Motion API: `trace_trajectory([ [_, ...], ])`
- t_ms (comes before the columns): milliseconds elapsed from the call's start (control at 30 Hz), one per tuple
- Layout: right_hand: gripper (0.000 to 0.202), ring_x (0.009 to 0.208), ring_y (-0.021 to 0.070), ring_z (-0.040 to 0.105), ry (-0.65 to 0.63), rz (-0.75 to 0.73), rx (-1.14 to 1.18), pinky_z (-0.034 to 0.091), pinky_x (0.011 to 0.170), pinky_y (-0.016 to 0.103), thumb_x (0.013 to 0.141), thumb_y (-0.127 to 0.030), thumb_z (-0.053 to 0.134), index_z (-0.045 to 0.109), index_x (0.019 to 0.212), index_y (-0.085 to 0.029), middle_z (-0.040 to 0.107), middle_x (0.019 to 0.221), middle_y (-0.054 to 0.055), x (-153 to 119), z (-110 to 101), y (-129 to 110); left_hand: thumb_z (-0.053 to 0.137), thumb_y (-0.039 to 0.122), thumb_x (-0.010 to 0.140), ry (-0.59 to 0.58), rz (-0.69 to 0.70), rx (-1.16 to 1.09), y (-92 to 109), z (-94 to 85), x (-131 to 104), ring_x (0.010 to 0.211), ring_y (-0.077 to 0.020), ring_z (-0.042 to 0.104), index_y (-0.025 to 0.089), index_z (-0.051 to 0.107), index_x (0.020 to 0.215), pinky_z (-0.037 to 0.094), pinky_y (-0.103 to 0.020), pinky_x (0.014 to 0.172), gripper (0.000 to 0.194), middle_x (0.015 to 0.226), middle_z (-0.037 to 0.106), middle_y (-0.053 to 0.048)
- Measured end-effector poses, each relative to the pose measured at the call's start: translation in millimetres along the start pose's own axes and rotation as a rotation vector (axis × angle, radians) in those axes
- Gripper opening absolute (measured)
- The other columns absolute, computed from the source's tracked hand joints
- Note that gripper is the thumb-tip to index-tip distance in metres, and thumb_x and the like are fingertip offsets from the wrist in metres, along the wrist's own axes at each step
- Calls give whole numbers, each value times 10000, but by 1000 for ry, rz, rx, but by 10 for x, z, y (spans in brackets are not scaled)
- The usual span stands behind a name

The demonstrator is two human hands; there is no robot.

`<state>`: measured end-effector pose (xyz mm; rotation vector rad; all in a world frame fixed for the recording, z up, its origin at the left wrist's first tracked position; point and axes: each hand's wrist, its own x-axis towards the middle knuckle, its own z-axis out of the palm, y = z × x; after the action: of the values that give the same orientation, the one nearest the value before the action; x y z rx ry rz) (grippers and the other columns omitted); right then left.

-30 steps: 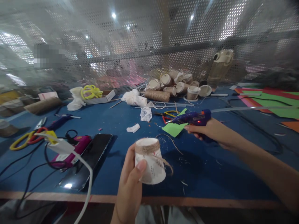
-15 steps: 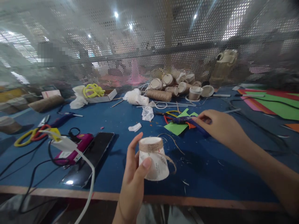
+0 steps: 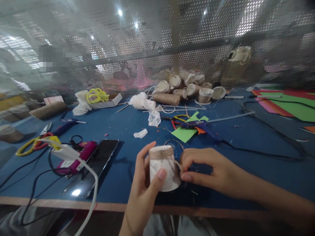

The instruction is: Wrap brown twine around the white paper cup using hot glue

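Note:
A white paper cup [image 3: 168, 175], its base upward, is gripped in my left hand [image 3: 145, 186], the thumb across its near side. Brown twine [image 3: 161, 154] is wound in a band around the cup's upper part, and a loose end trails off to the right. My right hand [image 3: 204, 167] pinches that twine between thumb and fingers, close beside the cup. Behind the hands, a blue glue gun [image 3: 205, 128] lies on the table over green paper [image 3: 184, 133].
A phone [image 3: 103, 164], a magenta power bank [image 3: 85, 152] with cables and red-yellow scissors [image 3: 36, 142] lie on the left. At the back are a twine roll [image 3: 167, 99] and several twine-wrapped cups [image 3: 193, 91]. Coloured paper sheets [image 3: 292, 105] sit at right, before a perforated screen [image 3: 152, 46].
My right hand has left the glue gun, come down and left to the cup, and taken hold of the loose twine. The left hand still holds the cup, shifted slightly right.

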<state>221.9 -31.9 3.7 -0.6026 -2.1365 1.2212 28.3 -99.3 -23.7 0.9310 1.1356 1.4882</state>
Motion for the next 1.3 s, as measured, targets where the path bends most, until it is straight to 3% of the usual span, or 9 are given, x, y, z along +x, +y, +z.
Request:
trace_trajectory([
  [367, 209, 871, 120, 568, 118, 60, 38, 471, 768, 241, 994, -340, 596, 605, 823, -220, 590, 1009, 2, 4, -19, 15, 790, 416, 814, -18, -94, -33, 18, -32, 1, 763, -142, 657, 300, 542, 1272, 540, -191, 618, 534, 1015, 718, -24],
  [600, 234, 1082, 188, 584, 87, 98, 85, 496, 899, 313, 989, -392, 597, 624, 839, -216, 553, 1169, 51, 16, -2, 82, 781, 421, 815, -27, -108, -37, 22, -40, -1, 763, -148, 649, 303, 552, 1252, 528, -198, 628, 508, 1010, 722, -22],
  [1100, 225, 1022, 163, 576, 91, 112, 145, 508, 876, 306, 986, -394, 605, 606, 843, -220, 557, 1199, 35, 36, 10, 108, 812, 424, 770, -51, -123, -50, 21, -59, 11, 734, -148, 627, 287, 573, 1203, 515, -209, 614, 513, 978, 727, -33],
  [1300, 227, 1058, 171, 579, 91, 76, 96, 476, 935, 334, 994, -393, 594, 599, 842, -225, 584, 1179, 31, 61, 16, 108, 805, 439, 780, -62, -127, -46, 38, -51, 7, 722, -140, 621, 295, 565, 1206, 506, -191, 606, 510, 982, 745, -32],
])
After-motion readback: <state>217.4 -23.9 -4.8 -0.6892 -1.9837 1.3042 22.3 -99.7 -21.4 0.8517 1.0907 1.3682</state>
